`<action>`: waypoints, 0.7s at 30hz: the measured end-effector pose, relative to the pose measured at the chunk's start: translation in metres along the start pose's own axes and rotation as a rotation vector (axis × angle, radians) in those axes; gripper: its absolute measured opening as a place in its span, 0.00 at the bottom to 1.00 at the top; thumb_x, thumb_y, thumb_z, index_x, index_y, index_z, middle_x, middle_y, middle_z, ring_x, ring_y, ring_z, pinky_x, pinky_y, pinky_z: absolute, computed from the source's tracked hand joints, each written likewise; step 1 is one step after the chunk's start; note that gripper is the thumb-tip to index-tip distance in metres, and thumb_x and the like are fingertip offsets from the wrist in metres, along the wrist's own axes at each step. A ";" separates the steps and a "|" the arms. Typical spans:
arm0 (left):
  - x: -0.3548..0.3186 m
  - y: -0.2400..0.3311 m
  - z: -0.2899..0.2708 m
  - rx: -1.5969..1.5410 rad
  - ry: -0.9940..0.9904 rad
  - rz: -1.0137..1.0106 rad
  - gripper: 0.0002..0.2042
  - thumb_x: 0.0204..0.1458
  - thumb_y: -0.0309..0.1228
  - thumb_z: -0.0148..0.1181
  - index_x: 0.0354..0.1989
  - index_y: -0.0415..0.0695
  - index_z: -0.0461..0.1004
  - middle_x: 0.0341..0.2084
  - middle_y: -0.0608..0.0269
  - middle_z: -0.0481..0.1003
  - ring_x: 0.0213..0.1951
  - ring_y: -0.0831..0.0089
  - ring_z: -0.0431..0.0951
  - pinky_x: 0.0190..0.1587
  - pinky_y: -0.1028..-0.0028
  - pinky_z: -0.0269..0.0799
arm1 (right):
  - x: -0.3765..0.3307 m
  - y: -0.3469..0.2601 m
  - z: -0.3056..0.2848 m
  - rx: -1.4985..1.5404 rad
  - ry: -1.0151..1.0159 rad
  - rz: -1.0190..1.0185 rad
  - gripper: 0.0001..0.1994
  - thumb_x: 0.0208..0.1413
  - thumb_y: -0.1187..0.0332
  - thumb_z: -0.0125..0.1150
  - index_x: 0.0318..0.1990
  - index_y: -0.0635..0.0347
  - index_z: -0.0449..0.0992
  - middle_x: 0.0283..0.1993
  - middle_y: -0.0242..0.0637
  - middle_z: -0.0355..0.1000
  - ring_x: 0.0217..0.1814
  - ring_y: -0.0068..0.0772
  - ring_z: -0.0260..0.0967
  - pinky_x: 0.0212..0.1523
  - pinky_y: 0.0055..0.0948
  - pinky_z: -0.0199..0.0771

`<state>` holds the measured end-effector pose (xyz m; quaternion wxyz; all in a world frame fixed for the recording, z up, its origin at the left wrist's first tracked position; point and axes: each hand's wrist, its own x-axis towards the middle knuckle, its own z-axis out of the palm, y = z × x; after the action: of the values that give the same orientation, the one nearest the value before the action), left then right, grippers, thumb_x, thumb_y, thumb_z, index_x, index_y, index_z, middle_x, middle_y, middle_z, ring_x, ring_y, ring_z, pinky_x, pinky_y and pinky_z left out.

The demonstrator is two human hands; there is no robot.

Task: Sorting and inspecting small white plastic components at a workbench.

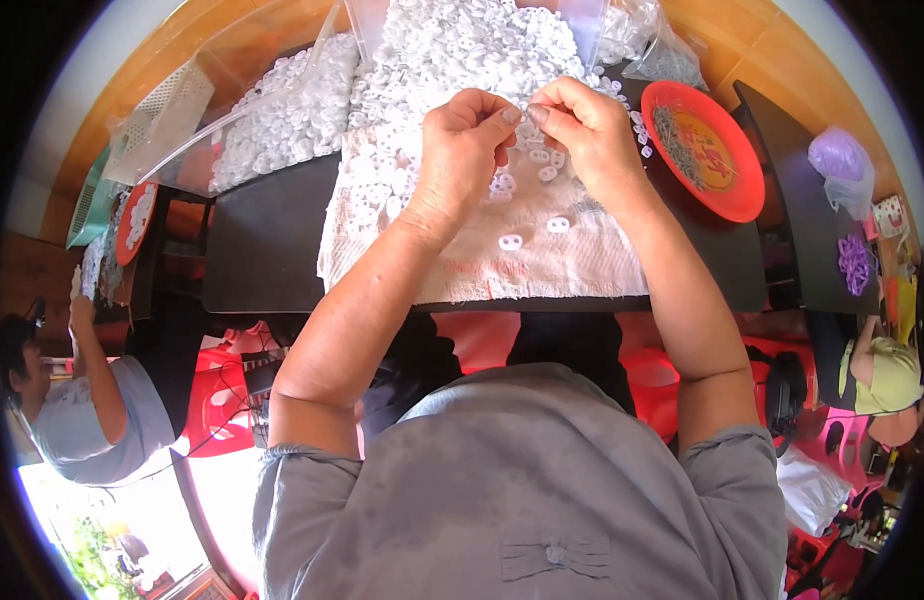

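Grey shirt (562, 470) fills the foreground; beyond, left hand (469, 140) and right hand (590, 130) pinch closed above white two-holed pieces (510, 242), anything gripped too small to tell.

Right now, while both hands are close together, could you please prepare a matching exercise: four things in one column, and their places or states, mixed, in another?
Column one:
1. left hand
2. beige cloth
3. large red tray
4. tangled purple bundle

Column two:
A. holds thin grey metal pieces
B. on a dark tabletop near the picture's right rim
C. fingers pinched, close to the right hand
D. beneath both hands, bearing white two-holed pieces

Right pairs: 1-C; 2-D; 3-A; 4-B
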<state>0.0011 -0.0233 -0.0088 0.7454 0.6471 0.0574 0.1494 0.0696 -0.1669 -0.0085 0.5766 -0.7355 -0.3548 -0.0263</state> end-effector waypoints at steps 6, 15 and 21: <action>-0.001 -0.004 -0.002 0.059 -0.009 -0.001 0.05 0.56 0.28 0.59 0.32 0.39 0.74 0.19 0.69 0.71 0.17 0.85 0.64 0.17 0.83 0.56 | -0.002 -0.002 0.001 -0.042 -0.030 -0.006 0.03 0.58 0.75 0.57 0.32 0.63 0.73 0.25 0.24 0.68 0.25 0.12 0.61 0.26 0.16 0.63; -0.002 -0.007 0.001 0.058 0.073 0.036 0.04 0.55 0.26 0.58 0.30 0.39 0.74 0.18 0.70 0.70 0.17 0.85 0.64 0.16 0.83 0.55 | -0.003 0.002 0.011 0.001 -0.007 0.020 0.02 0.56 0.76 0.57 0.33 0.63 0.74 0.25 0.25 0.69 0.25 0.13 0.62 0.26 0.16 0.63; -0.004 0.001 0.001 -0.034 0.043 0.009 0.04 0.54 0.23 0.57 0.28 0.36 0.73 0.17 0.68 0.70 0.19 0.82 0.66 0.22 0.81 0.62 | 0.000 -0.005 0.006 0.069 -0.040 0.055 0.05 0.58 0.70 0.58 0.34 0.60 0.76 0.27 0.24 0.70 0.27 0.13 0.63 0.27 0.16 0.63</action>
<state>-0.0024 -0.0252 -0.0080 0.7542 0.6312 0.0678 0.1675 0.0647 -0.1610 -0.0066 0.5950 -0.7251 -0.3464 0.0164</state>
